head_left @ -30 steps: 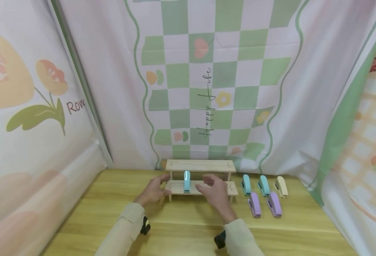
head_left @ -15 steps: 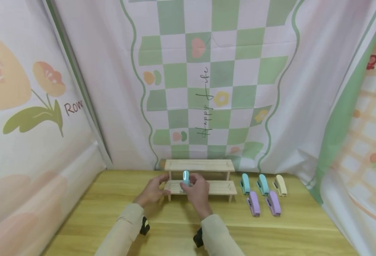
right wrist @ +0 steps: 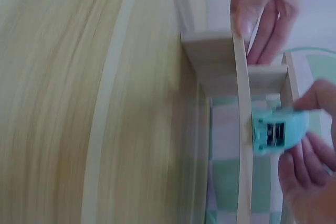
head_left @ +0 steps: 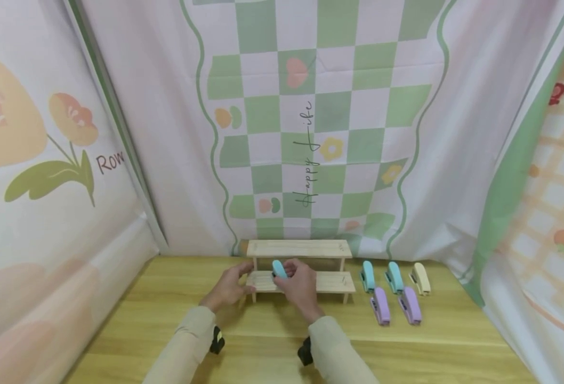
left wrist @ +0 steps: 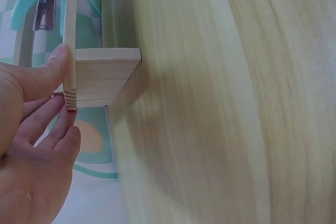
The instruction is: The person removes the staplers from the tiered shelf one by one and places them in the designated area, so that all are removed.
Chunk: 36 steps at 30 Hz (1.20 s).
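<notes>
A small two-tier wooden shelf point(head_left: 330, 282) stands against the back curtain. My left hand point(head_left: 229, 288) grips the left end of its lower board; in the left wrist view the thumb point(left wrist: 55, 66) lies on top and fingers curl beneath. A turquoise stapler point(head_left: 278, 268) is on the lower board, its top tilted to the left. My right hand point(head_left: 302, 287) holds it from the right between thumb and fingers, hiding its lower part in the head view. In the right wrist view the end of the turquoise stapler point(right wrist: 276, 129) is right at the board's surface.
To the right of the shelf, two turquoise staplers point(head_left: 394, 277) and a cream stapler point(head_left: 420, 278) form a back row. Two purple staplers point(head_left: 410, 305) lie in front of them on the wooden table point(head_left: 253, 352). Patterned curtains point(head_left: 176, 160) enclose the table's back and sides.
My right hand has moved left from beside the stapler and taken hold of it. The stapler, upright before, now leans to the left. My left hand stays on the shelf end.
</notes>
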Motion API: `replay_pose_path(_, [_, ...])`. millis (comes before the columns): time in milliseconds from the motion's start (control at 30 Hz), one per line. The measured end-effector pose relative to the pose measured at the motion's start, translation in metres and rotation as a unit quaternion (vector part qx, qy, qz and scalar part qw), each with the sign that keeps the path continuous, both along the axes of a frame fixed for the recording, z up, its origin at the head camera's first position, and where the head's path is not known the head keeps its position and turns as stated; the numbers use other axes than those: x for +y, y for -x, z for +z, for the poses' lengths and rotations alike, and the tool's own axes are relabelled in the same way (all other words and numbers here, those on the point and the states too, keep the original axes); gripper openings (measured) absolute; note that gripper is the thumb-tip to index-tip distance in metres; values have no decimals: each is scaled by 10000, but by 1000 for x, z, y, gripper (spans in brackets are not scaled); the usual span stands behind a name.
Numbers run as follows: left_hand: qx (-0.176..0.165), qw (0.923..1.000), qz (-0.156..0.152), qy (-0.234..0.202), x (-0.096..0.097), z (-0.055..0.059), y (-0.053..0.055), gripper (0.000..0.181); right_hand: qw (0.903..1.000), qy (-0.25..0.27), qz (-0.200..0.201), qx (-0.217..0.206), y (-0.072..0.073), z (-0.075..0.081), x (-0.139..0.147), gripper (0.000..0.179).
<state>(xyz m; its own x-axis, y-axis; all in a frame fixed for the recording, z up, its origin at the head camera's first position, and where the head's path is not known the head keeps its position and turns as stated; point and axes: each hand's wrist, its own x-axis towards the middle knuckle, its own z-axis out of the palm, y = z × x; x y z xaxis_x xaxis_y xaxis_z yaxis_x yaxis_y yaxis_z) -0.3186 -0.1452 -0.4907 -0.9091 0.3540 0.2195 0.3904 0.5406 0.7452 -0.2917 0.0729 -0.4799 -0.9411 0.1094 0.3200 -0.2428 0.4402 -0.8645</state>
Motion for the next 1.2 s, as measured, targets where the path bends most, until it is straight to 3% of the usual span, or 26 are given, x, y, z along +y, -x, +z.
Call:
replay_pose_path(233, [-88,9999,73,-32,-5,-2,0,64,9943,-592,883,-114,-6,3,40,28])
replay_pose_path(433, [-138,9997,27,-181,-6,-4,2,64,9908,-932,977,-76,-14,11,85,31])
replay_pose_path(567, [-140,9998,-26,-161,-7,-5,3,64,9899,-1143,835,44,-20,17,124,34])
replay_pose_path(733, [-158,9998,-35,-131,-6,-6,4,64,9860,-1626,334,174,-30,27,180,38])
replay_pose_path(967, [-187,9997,-68,-130,-6,-5,5,63,9711,-2344,-283,364,-43,36,265,41])
replay_pose_path(1200, [-117,9999,-58,-62,-5,-5,4,65,9703,-2259,-830,252,-59,30,332,41])
